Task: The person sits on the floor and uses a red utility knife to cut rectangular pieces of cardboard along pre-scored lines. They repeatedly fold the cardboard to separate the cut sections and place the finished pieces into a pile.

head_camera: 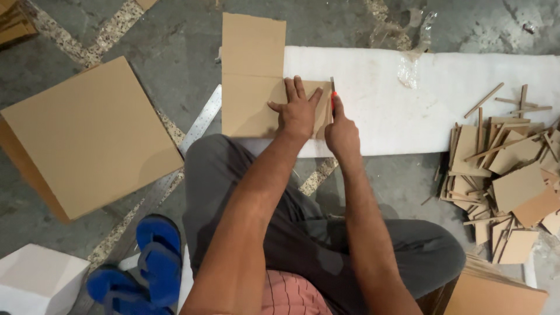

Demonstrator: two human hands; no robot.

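A cardboard sheet (252,76) is laid on the floor, its right part resting on a long white foam mat (443,99), and it is pressed flat by the left hand (297,111), fingers spread, nothing grasped. The right hand (341,133) is clenched around a red utility knife (333,98), whose blade is set at the right edge of the sheet, approx. at the upper end of a narrow strip (325,111) between the two hands. Judged from this, the cut is only near its start; the strip is not yet separated. Much work seems already done: a heap of cut cardboard pieces and thin strips (504,175) is seen at the right, w/ uncut sheets left, e.g. a big cardboard square (87,137) at the left. A metal ruler (195,131) lies unused beside the knee. No container w/ contents is visible; a white block (38,280) and blue sandals (143,262) are at bottom left.
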